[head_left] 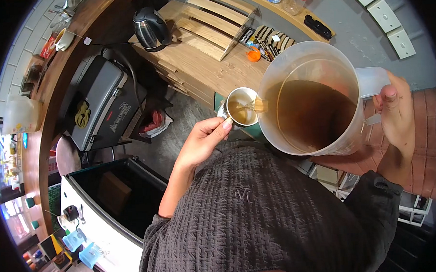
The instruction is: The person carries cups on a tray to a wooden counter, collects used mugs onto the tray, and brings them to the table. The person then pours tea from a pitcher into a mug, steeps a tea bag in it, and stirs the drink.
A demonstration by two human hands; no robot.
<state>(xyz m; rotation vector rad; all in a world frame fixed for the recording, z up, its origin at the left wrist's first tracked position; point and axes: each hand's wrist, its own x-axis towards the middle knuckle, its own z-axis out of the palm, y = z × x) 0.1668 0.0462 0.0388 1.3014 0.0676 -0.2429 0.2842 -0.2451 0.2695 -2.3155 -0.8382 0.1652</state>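
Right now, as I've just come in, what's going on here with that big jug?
A person is pouring a brown drink from the jug into a small cup. The right hand holds the jug by its handle, tipped towards the cup, and the left hand holds the cup up at the spout. Some drink is already in the cup, and plenty is left in the jug. A black kettle stands on the wooden counter beyond.
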